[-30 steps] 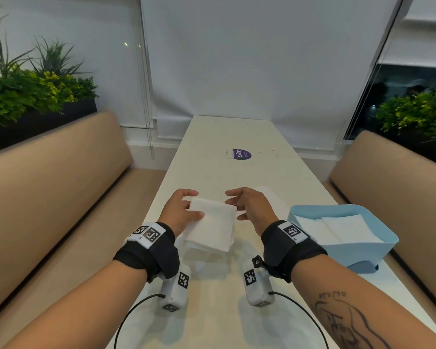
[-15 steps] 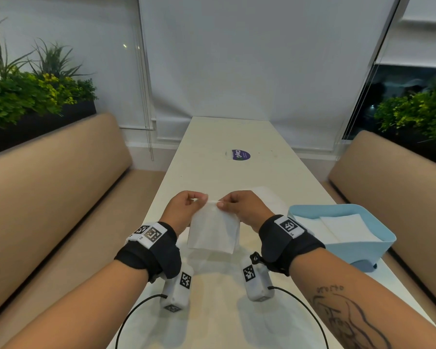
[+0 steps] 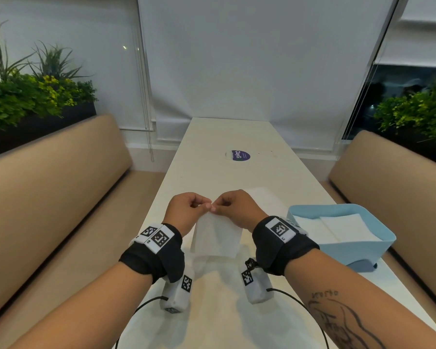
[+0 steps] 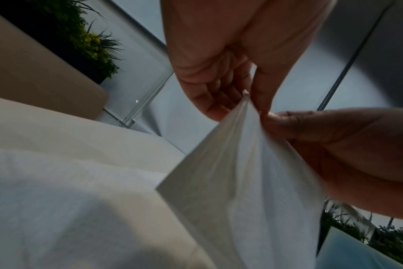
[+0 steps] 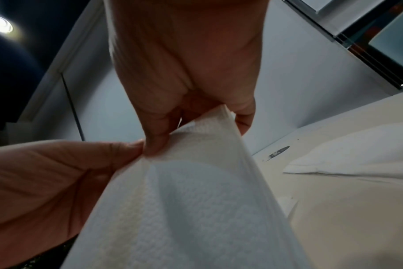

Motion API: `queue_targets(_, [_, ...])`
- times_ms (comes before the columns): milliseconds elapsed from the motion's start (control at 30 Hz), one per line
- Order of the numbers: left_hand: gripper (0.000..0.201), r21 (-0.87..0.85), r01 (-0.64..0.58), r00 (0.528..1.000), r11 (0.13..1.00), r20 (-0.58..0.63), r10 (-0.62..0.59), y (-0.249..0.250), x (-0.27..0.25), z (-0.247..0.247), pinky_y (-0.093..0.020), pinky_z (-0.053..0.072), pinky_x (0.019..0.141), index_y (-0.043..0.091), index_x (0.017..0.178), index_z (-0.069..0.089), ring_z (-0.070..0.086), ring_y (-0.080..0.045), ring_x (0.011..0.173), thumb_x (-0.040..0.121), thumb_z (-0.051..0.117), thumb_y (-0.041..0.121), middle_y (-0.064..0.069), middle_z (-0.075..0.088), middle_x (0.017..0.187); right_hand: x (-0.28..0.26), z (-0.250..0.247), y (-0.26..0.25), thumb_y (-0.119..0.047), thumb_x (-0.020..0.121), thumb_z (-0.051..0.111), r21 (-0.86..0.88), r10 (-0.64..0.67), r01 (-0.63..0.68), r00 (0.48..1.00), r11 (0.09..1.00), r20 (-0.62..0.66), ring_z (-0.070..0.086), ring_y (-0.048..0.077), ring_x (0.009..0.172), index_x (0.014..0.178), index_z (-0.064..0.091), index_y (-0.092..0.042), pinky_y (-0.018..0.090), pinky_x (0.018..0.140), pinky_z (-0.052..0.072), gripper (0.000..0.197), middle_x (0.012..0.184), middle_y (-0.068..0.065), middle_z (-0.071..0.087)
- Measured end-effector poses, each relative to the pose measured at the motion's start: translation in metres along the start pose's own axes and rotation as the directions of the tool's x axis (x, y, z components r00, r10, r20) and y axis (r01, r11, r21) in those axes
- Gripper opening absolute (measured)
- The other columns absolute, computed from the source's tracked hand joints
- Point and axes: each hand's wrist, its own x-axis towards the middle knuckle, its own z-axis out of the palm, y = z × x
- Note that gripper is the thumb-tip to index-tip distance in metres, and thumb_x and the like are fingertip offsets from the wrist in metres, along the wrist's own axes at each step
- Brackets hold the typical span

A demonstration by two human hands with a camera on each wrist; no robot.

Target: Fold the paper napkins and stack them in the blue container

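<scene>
A white paper napkin (image 3: 215,235) hangs above the table, pinched at its top edge by both hands. My left hand (image 3: 186,210) and right hand (image 3: 234,209) meet thumb to thumb at that top corner. In the left wrist view the napkin (image 4: 237,191) hangs from my left fingertips (image 4: 223,109), with the right hand's thumb beside them. In the right wrist view my thumb and fingers (image 5: 159,138) pinch the textured napkin (image 5: 196,209). The blue container (image 3: 363,244) stands to the right with folded white napkins (image 3: 342,226) inside.
More white napkins (image 3: 264,197) lie flat on the table behind my hands. A purple round sticker (image 3: 240,155) sits farther along the cream table (image 3: 227,137). Tan benches (image 3: 48,187) flank both sides, with planters behind them.
The napkin was lifted off the stack and now hangs down. Both hands moved together until their thumbs meet at its top edge.
</scene>
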Motion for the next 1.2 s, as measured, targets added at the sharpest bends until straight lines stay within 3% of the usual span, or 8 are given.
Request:
queue_targets(133, [0.021, 0.153, -0.006, 0.999, 0.988, 0.037, 0.0, 0.006, 0.002, -0.002, -0.037, 0.049, 0.071, 0.02, 0.066, 0.062, 0.056, -0.02, 0.072, 0.085, 0.066, 0.012, -0.001, 0.062, 0.071, -0.001, -0.001, -0.001, -0.018, 0.085, 0.068, -0.019, 0.002, -0.001, 1.0, 1.0, 0.026, 0.05, 0.001, 0.061, 0.078, 0.065, -0.013, 0.013, 0.056, 0.039, 0.009, 0.067, -0.008, 0.057])
queue_targets(300, [0.025, 0.26, -0.042, 0.999, 0.965, 0.023, 0.037, 0.016, 0.006, -0.01, -0.019, 0.036, 0.057, 0.022, 0.064, 0.058, 0.047, -0.006, 0.06, 0.086, 0.065, 0.012, 0.007, 0.053, 0.064, -0.006, -0.018, -0.001, -0.014, 0.084, 0.068, -0.028, 0.016, -0.015, 0.999, 0.999, 0.03, 0.05, 0.001, 0.06, 0.076, 0.067, -0.012, 0.005, 0.05, 0.038, 0.009, 0.067, -0.008, 0.059])
queue_targets(500, [0.022, 0.151, -0.033, 0.999, 0.988, -0.023, 0.037, 0.021, 0.013, -0.018, -0.028, 0.047, 0.068, 0.02, 0.068, 0.062, 0.054, -0.015, 0.069, 0.088, 0.062, 0.01, 0.004, 0.061, 0.072, -0.02, -0.045, 0.008, -0.021, 0.088, 0.065, 0.015, 0.112, -0.112, 0.993, 0.994, 0.025, 0.054, 0.004, 0.058, 0.069, 0.06, -0.017, 0.011, 0.054, 0.041, 0.02, 0.066, -0.005, 0.061])
queue_targets(600, [0.02, 0.03, -0.013, 0.999, 0.999, -0.034, 0.014, 0.026, 0.013, -0.011, -0.022, 0.051, 0.058, 0.016, 0.072, 0.062, 0.056, -0.016, 0.068, 0.09, 0.06, 0.008, 0.0, 0.062, 0.075, -0.027, -0.046, 0.015, -0.03, 0.088, 0.064, 0.152, 0.169, -0.171, 0.985, 0.974, 0.023, 0.061, 0.01, 0.076, 0.077, 0.06, -0.016, 0.025, 0.07, 0.046, 0.019, 0.083, -0.001, 0.066])
queue_targets(733, [0.019, -0.143, 0.043, 0.998, 0.989, -0.028, -0.048, 0.036, 0.013, 0.008, -0.024, 0.051, 0.06, 0.014, 0.075, 0.061, 0.056, -0.019, 0.074, 0.092, 0.056, 0.008, -0.003, 0.061, 0.079, -0.035, -0.045, 0.015, -0.018, 0.089, 0.063, 0.26, 0.199, -0.201, 0.979, 0.945, 0.032, 0.062, 0.017, 0.083, 0.097, 0.065, -0.007, 0.028, 0.067, 0.052, 0.014, 0.096, 0.006, 0.067])
queue_targets(833, [0.006, -0.214, 0.088, 0.996, 0.973, 0.024, -0.085, 0.048, 0.011, 0.022, -0.026, 0.05, 0.059, 0.015, 0.092, 0.057, 0.058, -0.02, 0.078, 0.089, 0.061, 0.011, -0.005, 0.059, 0.087, -0.037, -0.058, 0.014, -0.014, 0.09, 0.061, 0.34, 0.255, -0.227, 0.966, 0.913, -0.042, 0.062, 0.022, 0.08, 0.108, 0.063, 0.0, 0.028, 0.058, 0.053, 0.022, 0.098, 0.011, 0.065])
queue_targets(933, [0.037, -0.23, 0.139, 0.986, 0.963, 0.122, -0.113, 0.058, 0.009, 0.037, -0.025, 0.052, 0.055, 0.015, 0.111, 0.045, 0.06, -0.019, 0.076, 0.083, 0.066, 0.003, -0.007, 0.057, 0.088, -0.042, -0.082, 0.018, -0.016, 0.089, 0.063, 0.388, 0.298, -0.232, 0.947, 0.892, -0.118, 0.06, 0.024, 0.078, 0.098, 0.062, -0.003, 0.031, 0.062, 0.054, 0.016, 0.094, 0.013, 0.064])
queue_targets(1200, [0.035, -0.158, -0.022, 0.999, 0.987, 0.031, 0.027, 0.086, -0.005, 0.116, -0.026, 0.055, 0.054, 0.016, 0.072, 0.042, 0.052, -0.014, 0.06, 0.078, 0.07, -0.004, -0.004, 0.048, 0.073, -0.058, -0.137, 0.046, -0.013, 0.077, 0.076, 0.29, 0.38, -0.261, 0.769, 0.921, -0.513, 0.055, 0.021, 0.082, 0.098, 0.048, -0.011, 0.033, 0.058, 0.052, 0.035, 0.09, 0.002, 0.052])
